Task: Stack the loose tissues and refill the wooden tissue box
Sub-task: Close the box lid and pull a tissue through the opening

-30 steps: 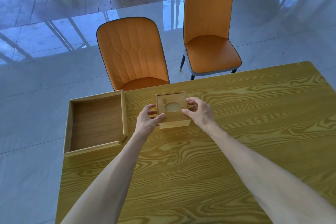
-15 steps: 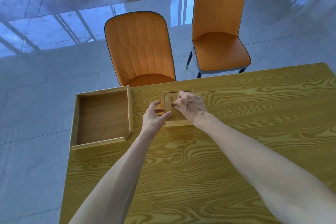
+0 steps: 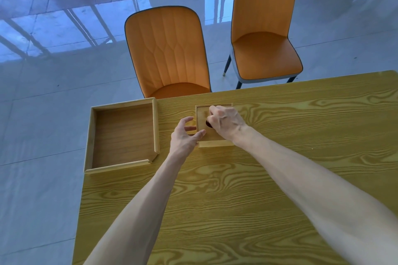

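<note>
A small square wooden tissue box [image 3: 212, 139] with a round hole in its lid stands near the far edge of the yellow wood-grain table [image 3: 237, 189]. My left hand [image 3: 185, 136] cups the box's left side, thumb against its near left corner. My right hand [image 3: 226, 123] lies over the lid with its fingers curled down at the round hole, hiding most of it. No loose tissues show in this view.
An open, shallow wooden tray [image 3: 90, 135] lies at the table's far left corner, overhanging the edge. Two orange chairs stand beyond the table, one [image 3: 168, 49] pushed in, the other [image 3: 265, 28] set back to the right. Glossy grey floor surrounds the table.
My right hand moved from the box's right side onto the lid and its fingers went to the hole. The left hand stayed at the left side. The view shifted slightly.
</note>
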`<state>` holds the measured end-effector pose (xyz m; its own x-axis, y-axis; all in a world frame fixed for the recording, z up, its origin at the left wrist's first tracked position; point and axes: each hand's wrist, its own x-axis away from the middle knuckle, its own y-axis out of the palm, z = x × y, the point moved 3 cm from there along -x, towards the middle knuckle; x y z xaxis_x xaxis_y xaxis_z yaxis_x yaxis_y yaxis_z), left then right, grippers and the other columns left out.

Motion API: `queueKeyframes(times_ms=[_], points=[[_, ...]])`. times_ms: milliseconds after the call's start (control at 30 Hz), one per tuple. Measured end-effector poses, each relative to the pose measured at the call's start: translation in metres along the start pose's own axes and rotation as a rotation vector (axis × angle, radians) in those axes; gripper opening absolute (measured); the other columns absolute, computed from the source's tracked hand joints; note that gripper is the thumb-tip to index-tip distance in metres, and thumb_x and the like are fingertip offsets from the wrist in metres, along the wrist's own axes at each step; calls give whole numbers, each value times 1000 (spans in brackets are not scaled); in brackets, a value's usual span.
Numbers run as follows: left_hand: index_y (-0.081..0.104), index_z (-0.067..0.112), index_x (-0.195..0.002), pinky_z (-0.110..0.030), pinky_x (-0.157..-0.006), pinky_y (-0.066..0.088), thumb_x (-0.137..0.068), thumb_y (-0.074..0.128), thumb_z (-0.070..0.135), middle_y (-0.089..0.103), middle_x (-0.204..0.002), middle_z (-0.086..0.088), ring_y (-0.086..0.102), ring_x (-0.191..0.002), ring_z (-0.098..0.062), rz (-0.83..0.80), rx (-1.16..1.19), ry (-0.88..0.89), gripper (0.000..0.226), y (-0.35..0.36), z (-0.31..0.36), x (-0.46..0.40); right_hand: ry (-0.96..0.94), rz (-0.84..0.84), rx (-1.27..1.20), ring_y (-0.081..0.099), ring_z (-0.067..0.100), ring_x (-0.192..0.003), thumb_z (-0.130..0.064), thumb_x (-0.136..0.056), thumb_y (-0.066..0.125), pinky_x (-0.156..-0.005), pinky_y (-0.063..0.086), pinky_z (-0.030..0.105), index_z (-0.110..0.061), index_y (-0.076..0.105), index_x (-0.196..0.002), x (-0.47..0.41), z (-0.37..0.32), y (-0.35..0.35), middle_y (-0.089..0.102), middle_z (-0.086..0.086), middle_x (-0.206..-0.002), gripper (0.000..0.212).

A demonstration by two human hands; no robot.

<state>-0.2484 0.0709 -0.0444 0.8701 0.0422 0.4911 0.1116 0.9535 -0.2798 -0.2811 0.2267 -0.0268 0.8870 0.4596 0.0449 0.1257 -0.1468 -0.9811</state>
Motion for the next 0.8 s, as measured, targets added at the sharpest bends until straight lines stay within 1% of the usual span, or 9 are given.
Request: queueKeyframes(times_ms=[33, 67, 100, 200, 300, 533, 667, 733, 800], points=[[51, 28, -135, -45, -79, 61, -79, 81, 25, 64, -106, 5, 71, -86, -17, -1, 1, 3, 64, 0, 0, 0, 30, 7, 2, 61, 31, -90, -18, -99, 33, -66, 47, 28, -2, 56, -106, 0, 1, -1, 64, 20, -112, 28], [51, 28, -135, -45, -79, 61, -79, 81, 25, 65, -108, 4, 70, -87, -16, 0, 0, 7, 63, 0, 0, 1, 71, 16, -19, 60, 25, -78, -17, -97, 32, -57, 42, 23, -4, 54, -96, 1, 3, -3, 66, 15, -102, 25], [51, 28, -135, -44, -79, 61, -79, 81, 25, 65, -109, 3, 70, -88, -15, 1, -3, 12, 63, 0, 0, 1, 80, 36, -40, 60, 23, -74, -16, -96, 32, -55, 41, 22, -5, 54, -93, 2, 3, -5, 65, 11, -95, 25], [51, 27, -135, -43, -79, 62, -80, 80, 25, 65, -110, 1, 69, -88, -14, 4, -10, 21, 62, 0, 1, 3, 110, 54, -101, 63, 19, -77, -17, -97, 46, -63, 56, 28, -5, 63, -97, 16, 3, -10, 60, 2, -91, 21], [52, 26, -134, -41, -78, 62, -80, 80, 24, 64, -109, 1, 69, -88, -13, 2, -5, 20, 61, 0, 2, 4, 91, 128, -149, 64, 17, -75, -19, -93, 65, -64, 59, 28, -6, 71, -97, 29, 0, -16, 61, 4, -93, 14], [51, 26, -134, -43, -79, 61, -81, 79, 23, 63, -110, 0, 68, -87, -13, -1, -6, 27, 59, 1, 3, 5, 223, 237, -256, 64, 17, -64, -17, -95, 63, -62, 60, 28, -8, 72, -100, 40, 3, -9, 59, 6, -94, 14], [52, 25, -134, -43, -80, 61, -81, 79, 24, 62, -109, 1, 68, -88, -13, 1, -7, 28, 60, 1, 2, 4, 339, 356, -438, 56, 12, -72, -15, -92, 66, -68, 58, 28, -5, 72, -101, 45, 9, -8, 60, 8, -95, 15], [53, 27, -133, -43, -79, 61, -81, 80, 24, 63, -109, 2, 68, -89, -14, 5, -4, 25, 59, 1, 1, 3, 354, 371, -473, 55, 9, -73, -21, -93, 66, -71, 57, 27, -8, 70, -108, 46, 10, -9, 57, 2, -96, 21], [54, 28, -132, -44, -80, 61, -80, 80, 25, 63, -108, 2, 69, -92, -16, 8, 1, 22, 58, 1, 0, 3, 326, 331, -479, 54, 6, -70, -31, -93, 65, -72, 54, 22, -12, 65, -123, 44, 9, -10, 52, -4, -97, 36]])
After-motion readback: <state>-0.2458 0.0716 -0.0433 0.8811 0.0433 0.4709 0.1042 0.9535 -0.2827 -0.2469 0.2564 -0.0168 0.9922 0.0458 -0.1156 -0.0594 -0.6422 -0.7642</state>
